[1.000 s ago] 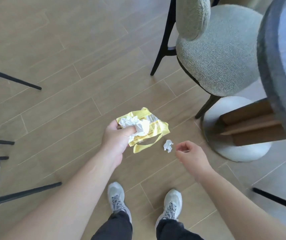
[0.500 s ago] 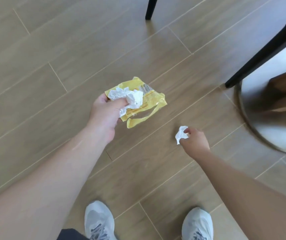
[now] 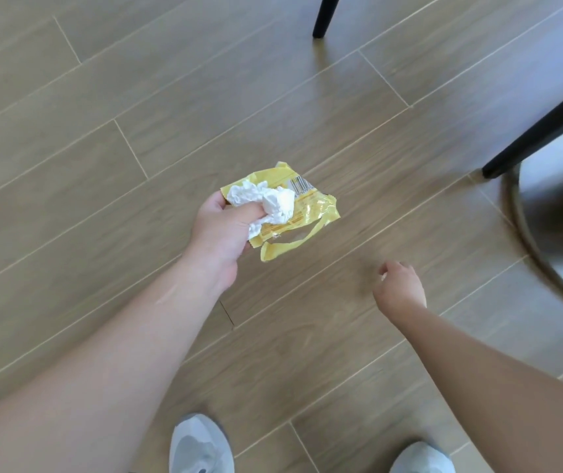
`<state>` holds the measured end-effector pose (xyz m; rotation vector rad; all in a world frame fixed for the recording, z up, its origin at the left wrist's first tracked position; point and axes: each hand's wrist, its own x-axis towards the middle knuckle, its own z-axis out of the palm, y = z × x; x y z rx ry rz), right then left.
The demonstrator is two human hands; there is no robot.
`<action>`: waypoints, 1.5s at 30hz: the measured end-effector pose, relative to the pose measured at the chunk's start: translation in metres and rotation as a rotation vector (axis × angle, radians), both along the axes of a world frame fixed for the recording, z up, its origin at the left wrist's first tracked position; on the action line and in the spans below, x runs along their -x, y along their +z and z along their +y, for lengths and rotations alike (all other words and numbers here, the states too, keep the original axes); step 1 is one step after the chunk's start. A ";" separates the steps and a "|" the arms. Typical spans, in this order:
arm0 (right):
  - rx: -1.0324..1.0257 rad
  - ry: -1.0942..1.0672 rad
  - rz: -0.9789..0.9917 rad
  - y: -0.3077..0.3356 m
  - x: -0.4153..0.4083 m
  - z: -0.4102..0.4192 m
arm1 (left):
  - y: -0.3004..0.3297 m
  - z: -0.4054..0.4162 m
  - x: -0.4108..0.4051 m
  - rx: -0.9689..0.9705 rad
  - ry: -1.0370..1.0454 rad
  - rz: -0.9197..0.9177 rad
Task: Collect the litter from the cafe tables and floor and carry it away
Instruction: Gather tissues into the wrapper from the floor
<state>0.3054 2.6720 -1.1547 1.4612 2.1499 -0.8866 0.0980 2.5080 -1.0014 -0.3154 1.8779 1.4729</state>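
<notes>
Wood-look plank flooring (image 3: 136, 107) fills the view, its seams running diagonally. At the right edge stands a round table base (image 3: 546, 213) with a metal rim, blurred, and two black chair legs (image 3: 543, 128) reach the floor, one just beside that base and one at the top. Two grey sneakers (image 3: 200, 445) show at the bottom. The left hand (image 3: 218, 233) grips a crumpled yellow snack wrapper (image 3: 307, 206) with a crumpled white napkin (image 3: 266, 199) pressed on top under the thumb; the wrapper's long axis runs left to right, a torn strip hanging below. A barcode shows on it; the print is unreadable. The right hand (image 3: 398, 285) hangs lower right above the floor, fingers curled; a white speck shows at its fingertips, too small to identify.
</notes>
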 end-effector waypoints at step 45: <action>-0.009 0.120 0.924 0.947 0.176 -0.194 | 0.762 -0.148 0.053 -0.629 -0.149 0.126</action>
